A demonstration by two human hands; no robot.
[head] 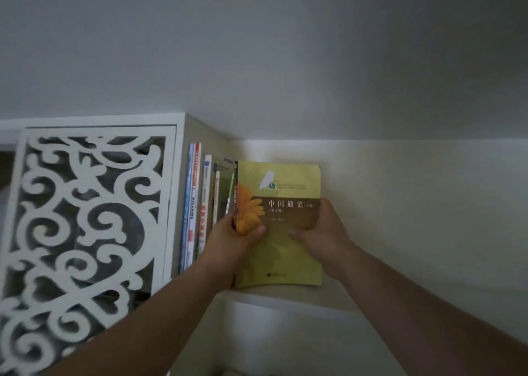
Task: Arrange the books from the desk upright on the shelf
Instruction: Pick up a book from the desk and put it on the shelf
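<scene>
It looks like a home room: a white shelf (285, 297) with a carved scroll panel (85, 218), upright books (197, 204), plain painted walls (400, 204).

Two hands: the left hand (228, 240) and the right hand (325, 233). One yellow-green book (283, 193) faces out. About six books (200, 204) stand at its nine o'clock; thin spines blur together. One shelf (285, 293). One carved white panel (85, 218).

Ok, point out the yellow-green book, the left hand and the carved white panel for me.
yellow-green book (288, 175), head view, upper front cover.
left hand (231, 238), head view, back of the hand at the spine.
carved white panel (85, 210), head view, middle scrollwork.
</scene>
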